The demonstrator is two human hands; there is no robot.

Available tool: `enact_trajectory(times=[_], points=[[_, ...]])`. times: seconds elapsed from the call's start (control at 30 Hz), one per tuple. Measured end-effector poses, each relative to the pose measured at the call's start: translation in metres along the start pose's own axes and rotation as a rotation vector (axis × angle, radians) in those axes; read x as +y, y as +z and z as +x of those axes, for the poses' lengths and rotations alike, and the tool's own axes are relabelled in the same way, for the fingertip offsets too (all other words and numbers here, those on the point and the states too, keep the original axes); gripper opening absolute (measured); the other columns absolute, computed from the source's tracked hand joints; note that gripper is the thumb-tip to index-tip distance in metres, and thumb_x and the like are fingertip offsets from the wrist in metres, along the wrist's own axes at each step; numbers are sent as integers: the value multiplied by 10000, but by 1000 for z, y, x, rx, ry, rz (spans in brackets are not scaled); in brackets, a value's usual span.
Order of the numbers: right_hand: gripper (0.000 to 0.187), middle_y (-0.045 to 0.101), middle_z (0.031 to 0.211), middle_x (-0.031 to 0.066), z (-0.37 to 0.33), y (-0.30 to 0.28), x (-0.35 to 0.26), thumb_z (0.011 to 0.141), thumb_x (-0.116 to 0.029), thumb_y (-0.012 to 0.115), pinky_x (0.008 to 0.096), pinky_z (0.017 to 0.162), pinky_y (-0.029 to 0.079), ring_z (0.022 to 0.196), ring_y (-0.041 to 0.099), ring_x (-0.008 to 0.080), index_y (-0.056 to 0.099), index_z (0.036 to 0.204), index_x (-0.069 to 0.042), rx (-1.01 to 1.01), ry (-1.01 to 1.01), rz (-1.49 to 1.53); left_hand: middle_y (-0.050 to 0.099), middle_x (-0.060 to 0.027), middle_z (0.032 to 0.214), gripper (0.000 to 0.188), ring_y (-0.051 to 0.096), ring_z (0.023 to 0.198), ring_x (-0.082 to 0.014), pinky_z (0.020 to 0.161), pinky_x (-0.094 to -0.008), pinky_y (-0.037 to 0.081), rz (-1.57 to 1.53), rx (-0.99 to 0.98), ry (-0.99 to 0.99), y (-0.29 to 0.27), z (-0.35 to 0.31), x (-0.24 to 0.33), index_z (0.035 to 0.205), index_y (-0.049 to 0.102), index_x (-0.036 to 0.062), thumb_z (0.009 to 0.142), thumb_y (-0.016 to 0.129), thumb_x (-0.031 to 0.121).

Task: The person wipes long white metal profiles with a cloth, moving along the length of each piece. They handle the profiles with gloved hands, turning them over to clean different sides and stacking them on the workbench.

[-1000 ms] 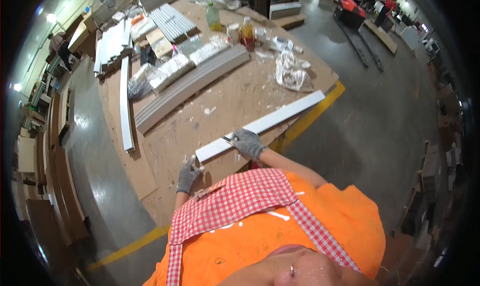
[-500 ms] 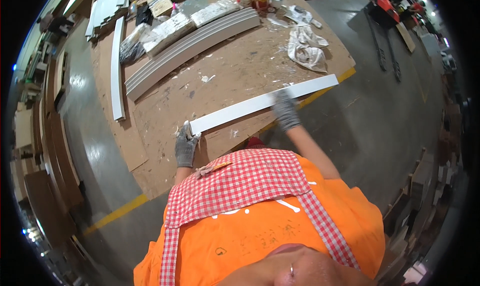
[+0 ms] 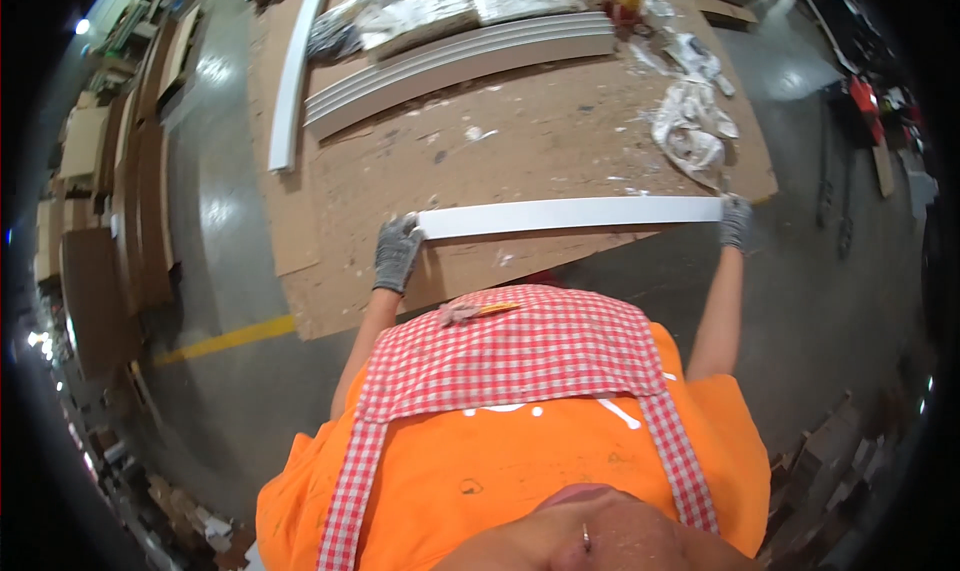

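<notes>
A long flat white board [image 3: 570,216] lies across the near part of the brown worktable [image 3: 480,181]. My left hand [image 3: 399,253], in a grey glove, is closed on the board's left end. At the opposite end, my right hand [image 3: 735,221], gloved too, has its fingers wrapped round the board. Farther back lies a stack of grooved white mouldings [image 3: 460,69]. A narrow white strip [image 3: 298,81] stretches away along the table's left side.
A crumpled white rag [image 3: 692,131] lies at the table's right, near smeared tools and containers. Paint-stained white blocks [image 3: 420,21] sit behind the mouldings. Brown panels [image 3: 100,291] stand on the left, across the grey floor. Dark forks [image 3: 835,181] lie low on the right.
My right hand has slid along the board to its right end. The view has turned, so the board now appears nearly level. My left hand stays at the left end.
</notes>
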State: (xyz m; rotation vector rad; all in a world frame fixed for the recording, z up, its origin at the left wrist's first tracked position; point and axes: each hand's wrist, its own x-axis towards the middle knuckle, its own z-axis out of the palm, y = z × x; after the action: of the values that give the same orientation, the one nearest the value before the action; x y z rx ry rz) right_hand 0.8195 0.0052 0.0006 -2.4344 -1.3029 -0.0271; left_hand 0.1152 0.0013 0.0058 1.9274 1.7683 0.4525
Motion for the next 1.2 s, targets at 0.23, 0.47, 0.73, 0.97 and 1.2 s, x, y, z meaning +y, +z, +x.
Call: enact_trajectory(times=[0.23,0.47,0.73,0.97,1.2], points=[[276,659,919,179,3,6,-31,761,-294,629,423,773,480,877,620,352,678,901,-61,13,146,28,614,-192,981,370,549,946,-358,835,-435,452,104,48,-100,4,3,22,1048,622,32,805,608,310],[251,660,863,169,14,-12,-32,797,-199,652,356,746,476,786,622,267,643,907,26,153,228,402,620,-155,854,288,589,816,-281,722,-375,467,-150,91,-220,-20,9,41,945,618,-4,823,612,256],[217,503,653,1,36,11,-14,837,-175,618,275,547,371,595,435,108,543,729,-3,224,341,908,583,-67,911,199,587,759,-127,589,-250,496,-813,257,-417,3,-2,27,945,596,0,872,599,185],[145,520,663,7,12,26,16,817,-145,625,265,562,399,598,462,106,576,834,-10,295,456,857,618,-50,871,269,626,690,-146,580,-245,506,-1115,296,-674,-4,-10,34,1109,605,24,894,569,181],[155,522,635,13,18,15,22,827,-155,620,272,483,397,520,459,113,583,827,-4,340,529,930,675,-81,847,273,589,691,-93,622,-252,486,-586,25,-510,-12,4,39,1014,673,5,874,582,220]])
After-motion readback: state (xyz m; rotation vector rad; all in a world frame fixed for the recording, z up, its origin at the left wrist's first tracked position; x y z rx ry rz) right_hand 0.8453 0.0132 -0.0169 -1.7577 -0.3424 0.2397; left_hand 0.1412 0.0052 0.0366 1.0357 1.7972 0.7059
